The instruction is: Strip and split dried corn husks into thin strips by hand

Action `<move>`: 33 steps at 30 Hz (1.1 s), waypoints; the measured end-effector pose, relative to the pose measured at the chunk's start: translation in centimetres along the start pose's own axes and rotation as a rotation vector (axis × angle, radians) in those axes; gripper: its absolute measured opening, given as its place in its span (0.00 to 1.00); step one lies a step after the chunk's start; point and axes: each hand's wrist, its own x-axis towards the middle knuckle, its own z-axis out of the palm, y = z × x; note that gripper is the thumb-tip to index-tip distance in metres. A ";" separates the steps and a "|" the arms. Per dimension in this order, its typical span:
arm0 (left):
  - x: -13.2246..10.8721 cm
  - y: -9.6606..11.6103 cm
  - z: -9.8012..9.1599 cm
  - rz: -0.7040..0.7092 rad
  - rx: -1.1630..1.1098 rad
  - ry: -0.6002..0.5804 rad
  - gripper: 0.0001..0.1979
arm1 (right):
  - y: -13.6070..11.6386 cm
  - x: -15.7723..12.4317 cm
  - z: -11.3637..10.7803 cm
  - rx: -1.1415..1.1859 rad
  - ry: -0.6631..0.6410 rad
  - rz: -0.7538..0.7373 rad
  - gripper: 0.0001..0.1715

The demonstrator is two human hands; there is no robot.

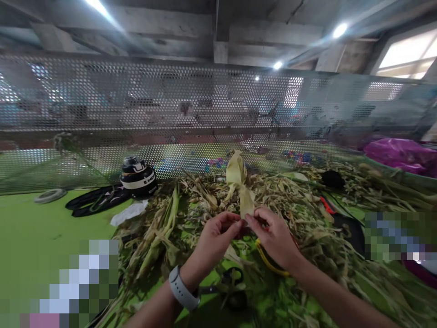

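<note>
A pale, dry corn husk (247, 202) stands upright between my two hands, pinched at its lower end. My left hand (216, 234), with a grey watch band (183, 289) on its wrist, has thumb and forefinger closed at the husk's base. On the other side, my right hand (275, 237) pinches the same base with thumb and fingers. Just beyond rises a larger cream husk piece (236, 171); whether it joins the held one I cannot tell. Below the hands lie a dark tool with a loop handle (234, 276), partly covered, and a yellow curved band (269, 264).
Loose husks (164, 246) cover much of the green table (68, 241). A black jar (138, 177), white tissue (129, 212), grey ring (50, 196) and black strap (92, 203) lie left. A perforated metal screen (164, 109) stands behind. Purple plastic (401, 155) is at right.
</note>
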 end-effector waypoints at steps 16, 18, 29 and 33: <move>0.4 0.2 -1.1 0.084 0.042 -0.092 0.19 | 0.7 0.3 -0.5 0.115 -0.147 0.078 0.16; 0.4 0.6 -1.3 0.126 0.073 -0.050 0.17 | 0.6 0.3 -0.6 0.167 -0.164 0.101 0.17; 3.3 3.4 -9.4 0.413 0.074 0.698 0.15 | -1.2 0.0 -1.0 0.453 -0.290 0.306 0.18; 3.6 4.3 -12.7 0.482 0.222 0.910 0.09 | -1.1 0.0 -0.9 0.575 -0.263 0.391 0.18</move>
